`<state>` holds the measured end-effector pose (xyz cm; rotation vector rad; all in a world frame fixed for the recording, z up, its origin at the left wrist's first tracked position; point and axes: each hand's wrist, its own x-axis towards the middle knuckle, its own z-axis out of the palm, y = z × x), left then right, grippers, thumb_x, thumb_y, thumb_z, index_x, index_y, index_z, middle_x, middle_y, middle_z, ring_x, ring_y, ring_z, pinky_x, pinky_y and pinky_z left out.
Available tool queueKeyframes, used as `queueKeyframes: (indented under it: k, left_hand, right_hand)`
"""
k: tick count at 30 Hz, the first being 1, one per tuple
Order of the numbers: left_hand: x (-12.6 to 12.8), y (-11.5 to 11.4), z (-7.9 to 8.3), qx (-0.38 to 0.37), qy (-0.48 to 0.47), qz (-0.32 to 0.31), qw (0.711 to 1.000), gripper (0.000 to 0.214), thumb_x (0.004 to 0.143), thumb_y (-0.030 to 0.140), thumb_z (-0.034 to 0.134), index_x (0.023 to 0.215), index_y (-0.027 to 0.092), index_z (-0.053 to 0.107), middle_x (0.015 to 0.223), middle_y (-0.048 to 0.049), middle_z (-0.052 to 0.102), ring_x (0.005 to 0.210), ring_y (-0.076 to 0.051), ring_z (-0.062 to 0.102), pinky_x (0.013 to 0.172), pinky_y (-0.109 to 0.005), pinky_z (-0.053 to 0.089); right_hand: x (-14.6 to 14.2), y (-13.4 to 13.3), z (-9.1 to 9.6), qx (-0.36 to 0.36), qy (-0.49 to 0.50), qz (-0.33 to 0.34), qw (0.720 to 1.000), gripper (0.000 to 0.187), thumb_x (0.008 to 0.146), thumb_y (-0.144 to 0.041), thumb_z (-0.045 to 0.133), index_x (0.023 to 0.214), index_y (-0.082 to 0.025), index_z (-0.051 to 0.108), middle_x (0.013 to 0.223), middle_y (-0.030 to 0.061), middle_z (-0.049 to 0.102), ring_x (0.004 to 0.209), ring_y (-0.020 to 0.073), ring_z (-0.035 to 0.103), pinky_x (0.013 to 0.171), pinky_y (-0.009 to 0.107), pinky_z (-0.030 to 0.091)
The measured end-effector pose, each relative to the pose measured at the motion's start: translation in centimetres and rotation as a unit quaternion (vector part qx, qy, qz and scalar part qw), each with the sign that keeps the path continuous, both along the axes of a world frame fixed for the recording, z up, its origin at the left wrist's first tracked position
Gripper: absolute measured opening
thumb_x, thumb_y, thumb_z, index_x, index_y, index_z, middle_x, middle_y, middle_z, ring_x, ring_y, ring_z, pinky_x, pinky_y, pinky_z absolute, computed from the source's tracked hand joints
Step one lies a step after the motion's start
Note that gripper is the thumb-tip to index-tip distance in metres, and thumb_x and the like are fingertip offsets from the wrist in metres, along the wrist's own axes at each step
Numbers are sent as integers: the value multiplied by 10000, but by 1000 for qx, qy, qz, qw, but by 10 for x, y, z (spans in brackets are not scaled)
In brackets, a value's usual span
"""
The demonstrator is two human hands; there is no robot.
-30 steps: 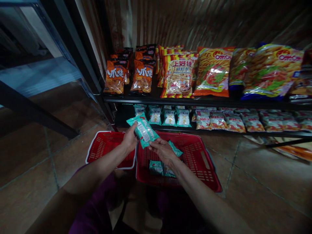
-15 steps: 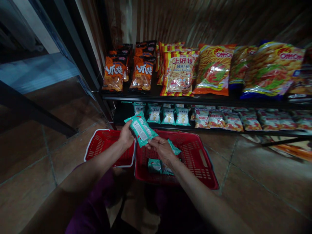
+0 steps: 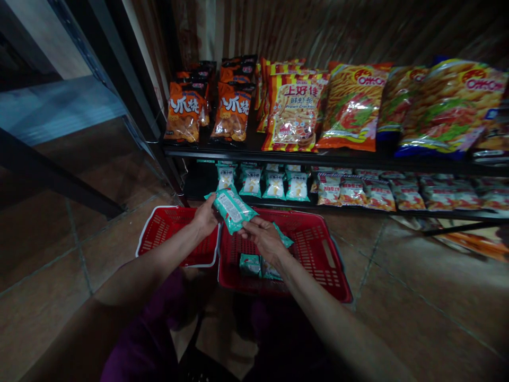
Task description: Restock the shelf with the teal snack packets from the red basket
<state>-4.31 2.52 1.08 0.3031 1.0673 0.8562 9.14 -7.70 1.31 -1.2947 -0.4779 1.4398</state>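
Observation:
Both of my hands hold one teal snack packet (image 3: pixel 233 208) above two red baskets. My left hand (image 3: pixel 205 216) grips its upper left end, and my right hand (image 3: pixel 262 239) pinches its lower right end. The packet shows its back label and lies tilted. Under my right hand the bigger red basket (image 3: pixel 322 265) contains a few more teal packets (image 3: pixel 250 263). The smaller red basket (image 3: pixel 169 233) sits to its left, below my left wrist.
A black shelf rack (image 3: pixel 342 159) stands ahead: orange, striped and large snack bags on top, rows of small teal packets (image 3: pixel 262 183) and red packets (image 3: pixel 377 195) below. Brown tiled floor lies all around. A dark metal frame (image 3: pixel 47 175) runs along the left.
The packet and both hands have shifted slightly up in view, closer to the lower shelf, and the packet lies a bit flatter. The grip is unchanged.

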Motion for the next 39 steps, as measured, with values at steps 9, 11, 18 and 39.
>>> queueKeyframes:
  k: [9,11,18,39]
  left_hand:
    - [-3,-1,-10,-48,-11,-53,997,240,898,386,514,866,162,595,738,-44,628,653,-166,604,688,-329,518]
    - [-3,-2,-13,-55,-21,-72,996,255,912,384,485,909,156,599,788,-54,643,674,-167,611,676,-316,515]
    - [-2,-6,-14,-59,-12,-94,994,283,926,386,441,876,160,604,750,-51,648,656,-158,602,641,-280,498]
    - [-41,30,21,216,76,-177,957,322,577,316,835,814,141,703,722,-23,690,604,-116,610,599,-232,486]
  right_hand:
    - [0,0,1,15,56,-47,997,419,449,-345,887,637,-175,554,554,-52,615,548,85,612,533,181,492]
    - [1,-1,2,17,67,-43,997,409,455,-334,889,638,-172,562,566,-44,629,566,90,626,547,181,507]
    - [1,-5,8,15,82,-55,995,386,444,-305,894,662,-188,597,588,-50,652,577,96,640,545,183,508]
    - [8,-4,-3,21,-125,69,989,318,545,-411,788,610,-177,584,543,-20,637,513,108,571,560,250,459]
